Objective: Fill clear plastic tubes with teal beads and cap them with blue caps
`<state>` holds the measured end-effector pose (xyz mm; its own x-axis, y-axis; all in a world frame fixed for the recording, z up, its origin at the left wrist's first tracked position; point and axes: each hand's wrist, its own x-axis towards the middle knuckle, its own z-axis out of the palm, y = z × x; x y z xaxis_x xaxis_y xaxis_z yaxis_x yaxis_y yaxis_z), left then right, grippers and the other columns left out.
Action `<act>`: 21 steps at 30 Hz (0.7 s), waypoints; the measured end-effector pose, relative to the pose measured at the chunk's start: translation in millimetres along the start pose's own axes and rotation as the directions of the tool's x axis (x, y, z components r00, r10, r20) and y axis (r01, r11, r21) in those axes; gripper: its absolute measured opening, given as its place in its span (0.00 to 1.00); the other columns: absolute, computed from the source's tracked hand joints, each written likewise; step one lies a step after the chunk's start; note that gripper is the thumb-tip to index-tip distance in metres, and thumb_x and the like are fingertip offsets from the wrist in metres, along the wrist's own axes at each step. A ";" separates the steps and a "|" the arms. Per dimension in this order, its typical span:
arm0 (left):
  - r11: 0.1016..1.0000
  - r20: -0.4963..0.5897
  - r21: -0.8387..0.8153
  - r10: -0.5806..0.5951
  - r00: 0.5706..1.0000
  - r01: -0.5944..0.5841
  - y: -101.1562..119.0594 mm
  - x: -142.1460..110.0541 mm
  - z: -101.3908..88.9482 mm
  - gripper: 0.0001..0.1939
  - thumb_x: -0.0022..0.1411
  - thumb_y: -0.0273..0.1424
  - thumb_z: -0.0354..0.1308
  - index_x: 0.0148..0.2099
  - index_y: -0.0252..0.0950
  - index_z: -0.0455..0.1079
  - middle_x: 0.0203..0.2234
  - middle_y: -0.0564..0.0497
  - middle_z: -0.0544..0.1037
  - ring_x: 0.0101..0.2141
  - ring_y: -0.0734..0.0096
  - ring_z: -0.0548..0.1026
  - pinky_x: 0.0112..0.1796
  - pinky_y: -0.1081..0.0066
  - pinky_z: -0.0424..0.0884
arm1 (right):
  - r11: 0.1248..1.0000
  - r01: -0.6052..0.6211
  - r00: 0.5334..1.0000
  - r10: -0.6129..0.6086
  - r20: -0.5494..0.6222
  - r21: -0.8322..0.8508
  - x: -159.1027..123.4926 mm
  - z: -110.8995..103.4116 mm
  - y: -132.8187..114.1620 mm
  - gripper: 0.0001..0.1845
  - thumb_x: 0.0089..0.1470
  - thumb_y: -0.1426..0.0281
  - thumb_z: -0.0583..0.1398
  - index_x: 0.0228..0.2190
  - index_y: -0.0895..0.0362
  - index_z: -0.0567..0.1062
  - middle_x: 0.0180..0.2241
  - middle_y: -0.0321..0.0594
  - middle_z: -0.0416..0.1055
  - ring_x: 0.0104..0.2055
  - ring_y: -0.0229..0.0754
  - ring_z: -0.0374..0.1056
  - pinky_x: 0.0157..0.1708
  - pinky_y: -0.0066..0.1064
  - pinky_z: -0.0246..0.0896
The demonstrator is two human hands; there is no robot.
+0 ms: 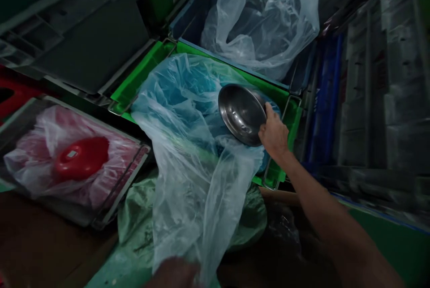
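Note:
My right hand [276, 135] grips the rim of a shiny metal bowl [242, 115], the index finger stretched along its edge. Tilted, the bowl shows its hollow side and rests over a clear plastic bag [188, 140] with blue contents. That bag lies in a bright green crate [291, 122], its loose mouth pulled out over the near edge. At the bottom of the view my left hand [174, 273] is blurred and partly cut off, at the end of the bag's mouth. The left fingers seem closed on the plastic.
Behind stands a blue crate [190, 21] with an open clear bag [265, 23]. To the left, a grey crate [124, 189] holds a bag of pink material and a red bowl-like object [82, 158]. Stacked grey crates [366, 86] line the right. A green sack [137, 212] lies in front.

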<state>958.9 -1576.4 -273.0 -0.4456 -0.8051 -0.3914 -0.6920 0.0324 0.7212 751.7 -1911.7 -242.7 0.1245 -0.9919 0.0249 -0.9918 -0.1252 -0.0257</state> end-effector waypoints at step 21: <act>0.729 -0.572 -0.462 -0.680 0.458 0.506 -93.6 164.3 -158.1 0.11 0.57 0.21 0.48 0.36 0.29 0.71 0.31 0.43 0.74 0.38 0.60 0.72 0.41 0.62 0.67 | 0.928 0.153 0.980 -0.097 -0.176 0.340 -36.1 -17.6 -75.2 0.37 0.51 0.77 0.47 0.63 0.57 0.45 0.55 0.50 0.63 0.49 0.52 0.66 0.39 0.40 0.68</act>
<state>1040.3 -1805.4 -314.4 0.5917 -0.7297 -0.3427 -0.4673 -0.6569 0.5917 821.3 -1866.0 -224.0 0.2130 -0.9557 0.2029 -0.8915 -0.2751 -0.3599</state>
